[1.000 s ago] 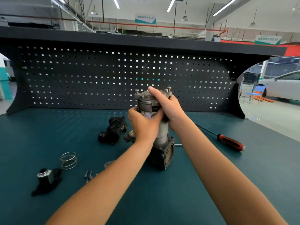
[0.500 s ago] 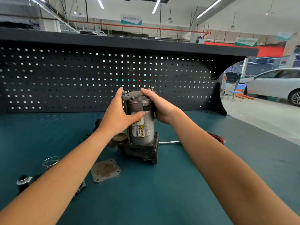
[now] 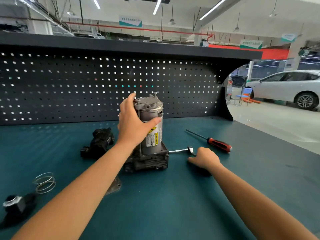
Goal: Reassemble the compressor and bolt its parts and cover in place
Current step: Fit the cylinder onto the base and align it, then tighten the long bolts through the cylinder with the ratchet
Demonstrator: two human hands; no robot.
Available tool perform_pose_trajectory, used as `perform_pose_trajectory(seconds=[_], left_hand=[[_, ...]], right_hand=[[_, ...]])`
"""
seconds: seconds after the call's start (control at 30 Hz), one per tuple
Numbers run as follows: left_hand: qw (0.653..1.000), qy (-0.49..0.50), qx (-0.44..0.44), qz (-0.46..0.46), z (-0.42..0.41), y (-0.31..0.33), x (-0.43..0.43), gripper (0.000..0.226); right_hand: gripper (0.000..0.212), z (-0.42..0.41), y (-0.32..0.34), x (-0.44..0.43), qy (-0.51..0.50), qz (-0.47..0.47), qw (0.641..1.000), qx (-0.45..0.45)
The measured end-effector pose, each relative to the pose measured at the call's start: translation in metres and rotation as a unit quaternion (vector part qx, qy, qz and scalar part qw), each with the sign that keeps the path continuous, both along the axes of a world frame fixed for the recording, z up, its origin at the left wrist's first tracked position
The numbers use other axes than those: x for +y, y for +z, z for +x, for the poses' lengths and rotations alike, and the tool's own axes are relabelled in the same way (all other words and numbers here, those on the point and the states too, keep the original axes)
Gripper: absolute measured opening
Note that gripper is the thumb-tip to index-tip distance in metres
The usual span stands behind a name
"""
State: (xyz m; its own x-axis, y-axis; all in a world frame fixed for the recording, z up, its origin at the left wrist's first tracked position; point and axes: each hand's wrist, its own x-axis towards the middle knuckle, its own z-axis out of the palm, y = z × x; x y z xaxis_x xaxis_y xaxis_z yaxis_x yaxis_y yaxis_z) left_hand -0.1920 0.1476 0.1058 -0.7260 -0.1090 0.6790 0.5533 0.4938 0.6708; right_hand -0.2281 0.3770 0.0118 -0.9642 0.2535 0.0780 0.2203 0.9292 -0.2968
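Compressor (image 3: 153, 141) stands upright at the middle of the counter (image 3: 173, 205), bolts (image 3: 155, 93) sticking up proud of its top cap. The left hand (image 3: 133, 125) steadies it, fingers and thumb wrapped round the upper cylinder. The right hand (image 3: 205, 158) lies over the ratchet (image 3: 183, 150) just right of the base, fingers bent above its handle; whether they have closed on it I cannot tell. Bolting seems the step in hand: next, the ratchet must seat squarely on a bolt head while the left hand resists the twist. The cover plate (image 3: 115, 187) lies near, half under the left forearm.
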Motion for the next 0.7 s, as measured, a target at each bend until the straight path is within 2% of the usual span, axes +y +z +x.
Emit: perform_pose_trajectory(seconds=[0.1, 0.17, 0.2, 0.23, 0.27, 0.33, 0.37, 0.4, 0.57, 0.7], left_hand=[[0.998, 0.046, 0.007, -0.041, 0.000, 0.001, 0.005, 0.083], [0.994, 0.080, 0.011, -0.076, -0.002, 0.000, 0.003, 0.083], [0.991, 0.093, 0.016, -0.091, -0.003, -0.001, 0.001, 0.083], [0.989, 0.102, 0.020, -0.103, -0.004, -0.001, 0.000, 0.084], [0.988, 0.103, 0.023, -0.112, -0.005, -0.001, -0.001, 0.084], [0.990, 0.083, 0.023, -0.114, -0.005, -0.001, -0.001, 0.085], [0.991, 0.071, 0.021, -0.112, -0.006, 0.000, -0.001, 0.085], [0.992, 0.061, 0.019, -0.111, -0.006, 0.000, -0.003, 0.085], [0.990, 0.002, -0.007, -0.143, -0.009, 0.004, -0.025, 0.074], [0.984, -0.019, -0.011, -0.176, -0.008, 0.009, -0.035, 0.072]], right_hand=[[0.026, 0.001, 0.000, 0.000, -0.004, -0.002, 1.000, 0.006], [0.031, 0.001, 0.004, 0.007, -0.024, -0.106, 0.994, 0.005], [0.031, 0.001, 0.008, 0.010, -0.035, -0.211, 0.977, 0.010], [0.028, 0.003, 0.011, 0.012, -0.044, -0.345, 0.937, 0.014], [0.026, 0.006, 0.016, 0.013, -0.049, -0.476, 0.878, 0.016], [0.025, 0.015, 0.029, 0.017, -0.038, -0.633, 0.772, 0.042], [0.024, 0.019, 0.037, 0.018, -0.030, -0.662, 0.746, 0.062], [0.022, 0.022, 0.046, 0.019, -0.018, -0.673, 0.735, 0.081], [0.030, 0.055, 0.098, 0.019, 0.082, -0.701, 0.699, 0.116], [0.018, 0.095, 0.141, 0.013, 0.196, -0.715, 0.657, 0.133]])
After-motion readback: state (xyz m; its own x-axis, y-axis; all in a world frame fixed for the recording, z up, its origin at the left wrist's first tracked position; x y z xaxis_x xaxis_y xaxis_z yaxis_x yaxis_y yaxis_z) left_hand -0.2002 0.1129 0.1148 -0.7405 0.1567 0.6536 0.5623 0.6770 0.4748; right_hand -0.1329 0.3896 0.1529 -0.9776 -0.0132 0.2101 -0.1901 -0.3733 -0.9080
